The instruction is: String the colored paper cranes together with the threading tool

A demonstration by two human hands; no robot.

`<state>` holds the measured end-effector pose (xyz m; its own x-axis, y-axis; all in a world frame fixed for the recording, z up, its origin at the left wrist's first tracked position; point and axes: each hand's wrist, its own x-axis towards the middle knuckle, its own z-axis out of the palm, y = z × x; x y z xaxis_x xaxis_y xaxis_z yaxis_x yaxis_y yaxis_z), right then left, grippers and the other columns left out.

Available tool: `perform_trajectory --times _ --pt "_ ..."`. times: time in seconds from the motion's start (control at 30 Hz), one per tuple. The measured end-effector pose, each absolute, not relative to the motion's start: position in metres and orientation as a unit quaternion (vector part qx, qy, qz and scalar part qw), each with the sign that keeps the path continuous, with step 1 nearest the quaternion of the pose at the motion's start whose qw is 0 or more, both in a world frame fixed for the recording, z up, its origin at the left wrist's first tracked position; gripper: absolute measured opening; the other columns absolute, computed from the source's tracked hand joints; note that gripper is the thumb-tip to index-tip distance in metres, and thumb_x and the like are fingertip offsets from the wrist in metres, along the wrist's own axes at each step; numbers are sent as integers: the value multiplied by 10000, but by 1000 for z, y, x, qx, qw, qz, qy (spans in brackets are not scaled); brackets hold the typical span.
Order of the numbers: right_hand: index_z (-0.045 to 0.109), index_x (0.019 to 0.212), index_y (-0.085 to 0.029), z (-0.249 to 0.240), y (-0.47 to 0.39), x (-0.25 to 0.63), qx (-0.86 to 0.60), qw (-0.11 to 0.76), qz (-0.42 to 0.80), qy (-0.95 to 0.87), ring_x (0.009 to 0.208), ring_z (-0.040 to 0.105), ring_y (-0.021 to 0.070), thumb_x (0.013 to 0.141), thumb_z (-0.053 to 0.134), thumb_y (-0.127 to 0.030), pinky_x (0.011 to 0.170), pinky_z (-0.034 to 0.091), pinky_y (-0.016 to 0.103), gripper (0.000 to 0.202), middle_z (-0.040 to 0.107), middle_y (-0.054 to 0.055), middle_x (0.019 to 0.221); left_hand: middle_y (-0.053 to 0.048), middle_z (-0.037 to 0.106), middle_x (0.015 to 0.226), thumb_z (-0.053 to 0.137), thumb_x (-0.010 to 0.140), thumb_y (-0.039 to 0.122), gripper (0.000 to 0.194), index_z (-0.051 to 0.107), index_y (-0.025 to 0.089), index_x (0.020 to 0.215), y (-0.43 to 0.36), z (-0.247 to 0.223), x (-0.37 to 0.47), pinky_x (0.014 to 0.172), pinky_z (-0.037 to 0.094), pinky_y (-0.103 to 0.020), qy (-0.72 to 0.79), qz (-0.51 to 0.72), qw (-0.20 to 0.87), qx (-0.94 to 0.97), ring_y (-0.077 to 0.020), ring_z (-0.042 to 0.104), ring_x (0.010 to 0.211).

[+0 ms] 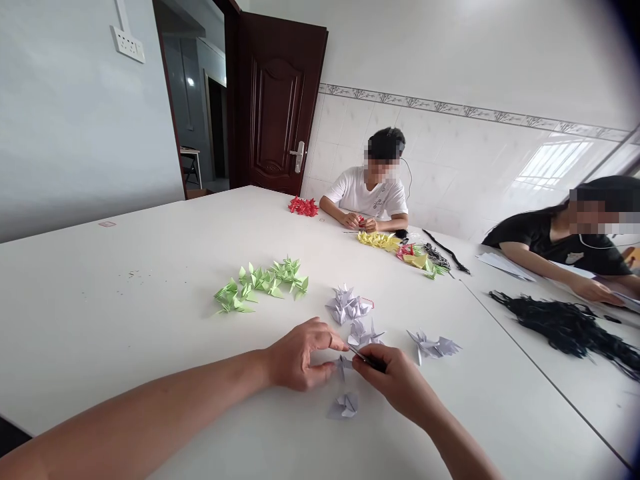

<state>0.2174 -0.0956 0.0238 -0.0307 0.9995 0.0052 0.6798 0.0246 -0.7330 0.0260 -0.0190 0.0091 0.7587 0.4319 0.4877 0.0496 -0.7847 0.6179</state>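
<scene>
My right hand [393, 377] is closed around a slim dark tool [373, 361] with a thin metal tip; its exact kind I cannot make out. Its tip points left toward the fingers of my left hand [305, 353], whose thumb and forefinger are apart. Between my hands is a small pale folded-paper piece [343, 367], partly hidden by the fingers. Closer to me lies a white paper crane [346, 404]. Just beyond my hands, several white paper cranes [347, 305] sit in a cluster, and more white cranes [434, 347] lie to the right.
Green paper cranes [263, 280] lie ahead to the left, red ones [303, 206] farther back. Across the white table [150, 313], a person in a white shirt [373, 190] handles something red beside yellow cranes [377, 241]. At right, a person in black [540, 233] sits near black cords [565, 323].
</scene>
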Motion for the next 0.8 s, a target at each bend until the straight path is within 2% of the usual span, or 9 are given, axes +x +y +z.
perform_trajectory --times 0.1,0.2,0.3,0.4,0.63,0.8 --pt "544 654 -185 23 -95 215 -641 293 289 -648 498 269 93 798 473 -398 430 230 208 268 343 -42 552 -59 668 951 569 696 131 351 613 182 1040 -20 9 27 812 456 -318 137 290 321 891 -196 559 903" --pt "546 646 -184 22 -95 214 -647 305 290 -636 506 276 95 788 484 -441 437 237 210 300 347 -42 557 -54 667 898 547 743 158 271 631 179 1000 -20 7 29 689 472 -263 188 266 367 871 -174 579 841" --pt "606 818 -188 24 -97 212 -658 337 278 -613 518 347 104 761 510 -516 460 296 215 347 427 -34 581 -79 647 922 560 761 207 264 611 145 1013 -18 7 29 604 460 -235 256 274 438 817 -163 595 799" --pt "604 961 -196 30 -101 211 -659 354 263 -610 527 402 116 776 476 -560 474 337 225 429 501 -19 615 -75 628 893 602 752 253 314 571 129 1039 -16 7 30 667 473 -267 291 308 507 751 -160 599 787" --pt "656 836 -201 33 -102 206 -654 256 200 -683 517 416 125 851 423 -438 469 325 233 332 523 -3 581 -50 570 884 639 735 237 309 543 147 1014 -12 1 29 736 470 -293 265 345 577 691 -141 561 806" --pt "653 841 -227 27 -100 206 -655 240 178 -694 615 492 151 829 492 -366 533 352 236 213 576 6 670 -38 559 887 654 735 246 291 546 154 990 -10 0 28 784 457 -308 251 329 614 672 -136 550 834"
